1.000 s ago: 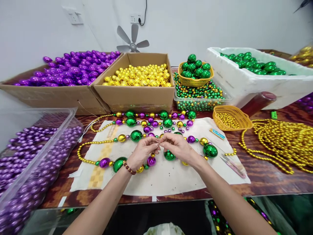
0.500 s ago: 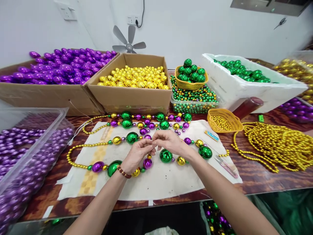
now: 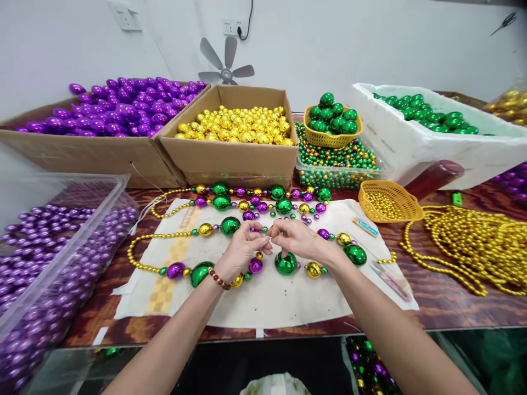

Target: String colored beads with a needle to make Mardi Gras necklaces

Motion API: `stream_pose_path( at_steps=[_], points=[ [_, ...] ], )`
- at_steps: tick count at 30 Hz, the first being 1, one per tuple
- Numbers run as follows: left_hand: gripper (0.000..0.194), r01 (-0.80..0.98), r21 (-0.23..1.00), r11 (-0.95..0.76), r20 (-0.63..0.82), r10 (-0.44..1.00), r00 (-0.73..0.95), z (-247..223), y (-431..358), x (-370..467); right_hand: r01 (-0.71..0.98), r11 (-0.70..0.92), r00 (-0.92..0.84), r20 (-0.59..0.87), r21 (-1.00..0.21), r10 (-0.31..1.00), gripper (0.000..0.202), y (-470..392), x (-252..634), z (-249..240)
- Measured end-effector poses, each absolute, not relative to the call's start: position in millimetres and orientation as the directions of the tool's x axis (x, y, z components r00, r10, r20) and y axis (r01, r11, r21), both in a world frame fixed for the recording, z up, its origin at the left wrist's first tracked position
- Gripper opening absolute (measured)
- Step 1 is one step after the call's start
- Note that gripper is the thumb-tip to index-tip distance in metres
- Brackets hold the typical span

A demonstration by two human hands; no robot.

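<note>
Over the middle of the white cloth (image 3: 263, 307), my left hand (image 3: 245, 248) and my right hand (image 3: 293, 239) face each other with fingertips almost touching. Both are pinched on what looks like thin pale string between them. A necklace of large beads lies around them: a gold bead strand (image 3: 135, 258) loops at the left, a green bead (image 3: 230, 226) and a purple bead (image 3: 256, 266) are near my left hand, and another green bead (image 3: 285, 263) is just below my right hand. Finished-looking bead rows (image 3: 222, 202) lie behind.
Boxes of purple beads (image 3: 119, 109) and gold beads (image 3: 239, 126) stand at the back, with a white foam box (image 3: 444, 153) right. A yellow basket (image 3: 391, 206), scissors (image 3: 393, 282), a blue-orange cutter (image 3: 365, 226) and gold strands (image 3: 473, 247) lie right. A clear bin (image 3: 66, 252) stands left.
The view has turned slightly, shifting most things right. My fingertips have drawn slightly apart, and a bit of string shows between them.
</note>
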State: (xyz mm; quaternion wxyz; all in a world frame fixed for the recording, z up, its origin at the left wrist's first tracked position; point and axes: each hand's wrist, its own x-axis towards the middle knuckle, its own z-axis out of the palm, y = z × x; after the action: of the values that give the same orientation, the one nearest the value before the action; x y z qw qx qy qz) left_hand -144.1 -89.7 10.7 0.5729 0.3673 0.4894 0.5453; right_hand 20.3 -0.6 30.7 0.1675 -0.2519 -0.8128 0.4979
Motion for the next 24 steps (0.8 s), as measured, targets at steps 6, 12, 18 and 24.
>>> stream_pose_path(
  at_steps=[6,12,18,24],
  points=[
    [0.034,-0.195,0.967,0.161,-0.176,0.983,-0.06,10.6,-84.6,-141.6,0.193,0.328,-0.791,0.052,-0.925,0.61,0.01,-2.2,23.0,17.8],
    [0.025,-0.099,0.977,0.188,-0.189,0.982,0.001,4.7,-82.2,-143.8,0.13,0.213,-0.747,0.046,-0.968,0.663,0.006,-5.1,28.0,2.6],
    [0.028,0.016,0.981,0.193,-0.194,0.979,0.056,0.5,-90.0,-150.9,0.104,0.173,-0.71,0.049,-0.979,0.702,0.005,-5.8,33.2,-3.6],
    [0.038,0.11,0.977,0.181,-0.19,0.979,0.078,-8.4,-96.8,-158.8,0.129,0.178,-0.668,0.048,-0.976,0.742,0.005,-5.2,36.1,-9.0]
  ],
)
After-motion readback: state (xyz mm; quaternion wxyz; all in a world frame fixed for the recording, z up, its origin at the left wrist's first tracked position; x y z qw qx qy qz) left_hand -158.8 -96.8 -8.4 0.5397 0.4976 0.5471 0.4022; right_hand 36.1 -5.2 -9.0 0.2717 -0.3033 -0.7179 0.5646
